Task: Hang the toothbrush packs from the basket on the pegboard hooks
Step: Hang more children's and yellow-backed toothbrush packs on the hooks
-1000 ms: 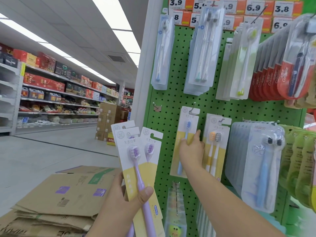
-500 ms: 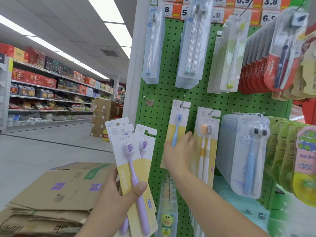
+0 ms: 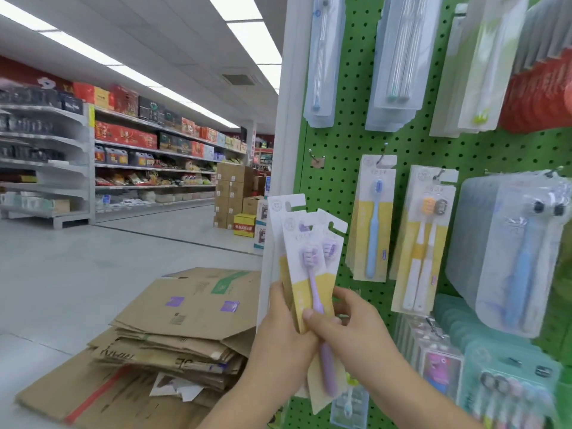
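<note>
A fan of purple toothbrush packs (image 3: 309,267) is being held at lower centre of the frame, in front of the left edge of the green pegboard (image 3: 340,144). The bundle is being gripped from the left by the left hand (image 3: 278,329), its fingers curled round the lower card edges. The front pack is being pinched by the right hand (image 3: 346,326), with the thumb pressed on the card face beside the purple handle and the fingers wrapped behind.

The step in hand is judged to be the separating of one pack from the bundle for hanging. The basket is not being shown in this view. Three hanging notches are being presented at the top of the fanned cards. An empty hook (image 3: 314,156) is being shown at centre of the frame, above the bundle and left of the hanging blue toothbrush pack (image 3: 373,218). The next move is judged to call for the front pack being drawn free, lifted, and its notch slid over that hook.

Writing: small print on the pack cards is too blurred to be read. Fragmentary letters are being shown on the flattened cardboard (image 3: 173,335) at lower left, inverted and not reliably legible. Red packs (image 3: 538,97) at upper right are carrying lettering too smeared to be made out.
</note>
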